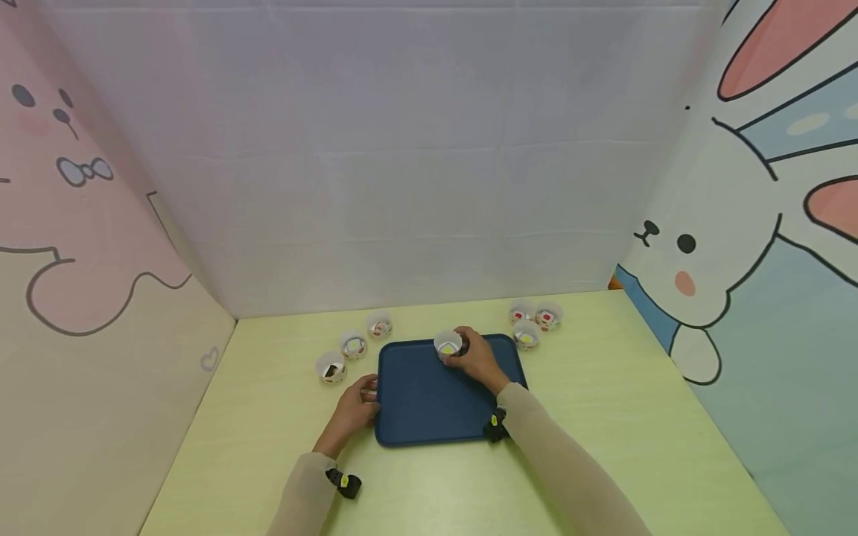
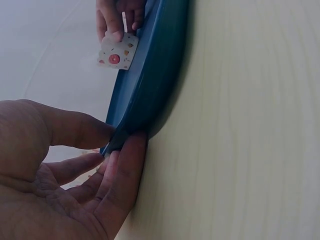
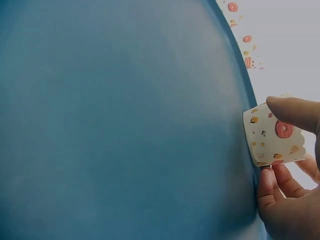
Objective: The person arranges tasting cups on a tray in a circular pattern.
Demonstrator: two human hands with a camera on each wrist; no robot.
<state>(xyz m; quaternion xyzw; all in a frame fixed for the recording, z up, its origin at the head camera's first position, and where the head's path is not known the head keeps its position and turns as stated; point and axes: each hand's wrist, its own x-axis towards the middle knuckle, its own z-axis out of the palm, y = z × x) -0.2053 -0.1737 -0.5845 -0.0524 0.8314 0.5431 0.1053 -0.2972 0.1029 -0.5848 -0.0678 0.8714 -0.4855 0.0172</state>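
A blue tray [image 1: 436,402] lies on the table in the head view. My right hand [image 1: 477,361] holds a paper baking cup [image 1: 447,345] over the tray's far edge, thumb on one side and fingers on the other. The cup is white with printed doughnuts, seen in the right wrist view, and something yellow and white shows inside it. At the tray's left edge, my left hand [image 1: 355,408] pinches the rim between thumb and fingers, as the left wrist view shows. In the right wrist view, the held cup [image 3: 275,132] is at the tray's rim.
Left of the tray stand three similar cups, a near one [image 1: 331,368] with something dark inside, a middle one [image 1: 353,345] and a far one [image 1: 379,324]. Three more cups [image 1: 526,335] cluster beyond the tray's far right corner. A white wall [image 1: 402,186] rises behind the table.
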